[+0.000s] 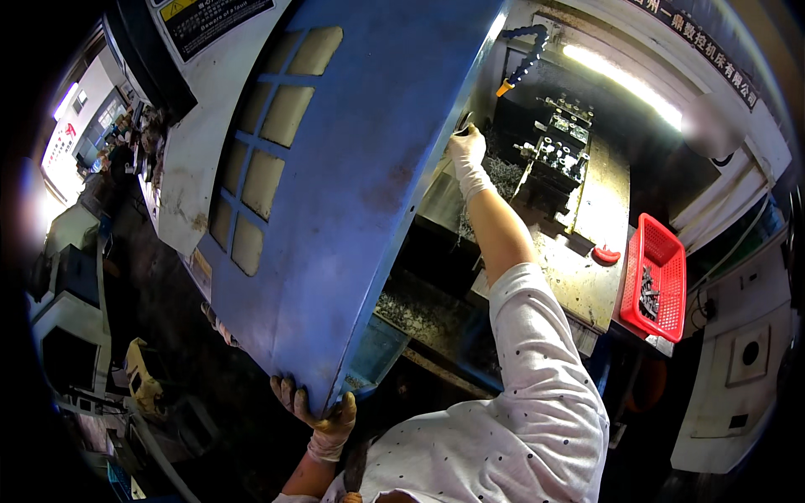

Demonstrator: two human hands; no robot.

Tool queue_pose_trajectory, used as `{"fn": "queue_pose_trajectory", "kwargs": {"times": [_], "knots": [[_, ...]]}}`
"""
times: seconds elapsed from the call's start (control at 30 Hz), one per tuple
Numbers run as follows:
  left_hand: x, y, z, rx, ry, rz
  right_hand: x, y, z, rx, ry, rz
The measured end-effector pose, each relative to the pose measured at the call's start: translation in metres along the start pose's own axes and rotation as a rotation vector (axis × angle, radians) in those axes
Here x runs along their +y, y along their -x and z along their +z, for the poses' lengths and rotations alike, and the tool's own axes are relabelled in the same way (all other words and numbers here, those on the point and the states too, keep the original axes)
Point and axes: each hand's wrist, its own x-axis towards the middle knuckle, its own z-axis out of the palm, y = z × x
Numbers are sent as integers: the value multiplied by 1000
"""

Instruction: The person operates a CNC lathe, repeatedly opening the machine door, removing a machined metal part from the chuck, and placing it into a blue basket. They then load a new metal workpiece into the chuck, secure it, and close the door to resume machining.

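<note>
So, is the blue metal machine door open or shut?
Open, at least partly: beside the blue metal door, the lit machine interior shows.

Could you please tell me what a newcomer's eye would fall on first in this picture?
Probably the big blue panel with pale window panes, slanting through the middle, its lower corner gripped by the gloved left hand and the gloved right hand near its upper right edge. Next might come the bright light tube at upper right, and the red basket below it, holding small dark pieces.
</note>
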Motion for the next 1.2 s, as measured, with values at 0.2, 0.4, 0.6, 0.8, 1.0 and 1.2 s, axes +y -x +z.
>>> {"fn": "queue_pose_trajectory", "kwargs": {"times": [0.2, 0.4, 0.6, 0.8, 1.0, 1.2], "knots": [[-29, 10, -18, -28, 282, 32, 31, -5, 8, -114, -444, -7], [-68, -36, -53, 128, -55, -171, 34, 0, 1, -291, -810, 83], [-98, -78, -71, 87, -320, -43, 36, -14, -13, -288, -537, -15], [-133, -126, -74, 278, -211, 93, 36, 3, 15, 24, -184, -248], [-161, -218, -24, 262, 103, -37, 31, 11, -48, -11, -196, -159], [-198, -278, -14, 175, -53, -43, 23, 28, -47, -124, -234, -99]]}}
